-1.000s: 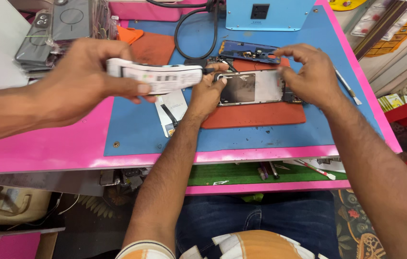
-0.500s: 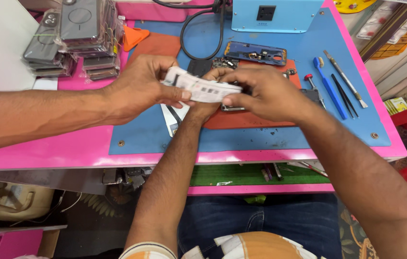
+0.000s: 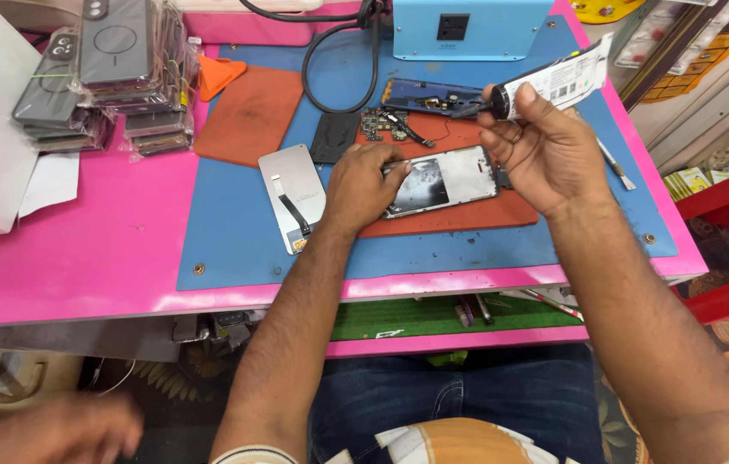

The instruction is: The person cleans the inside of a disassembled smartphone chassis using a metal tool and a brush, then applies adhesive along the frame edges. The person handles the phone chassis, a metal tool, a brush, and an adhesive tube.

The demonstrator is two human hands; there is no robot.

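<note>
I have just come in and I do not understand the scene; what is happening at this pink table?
A person sits at the pink table with an opened phone frame on a red mat. The left hand presses the frame down. The right hand holds a white tube with a black nozzle above it. A detached screen panel lies beside the left hand.

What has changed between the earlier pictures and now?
The white tube has passed from the other person's hand into the right hand, which now holds it raised over the opened phone. The other person's hand has withdrawn to the lower left. The left hand stays on the phone, which remains on the red mat.
</note>
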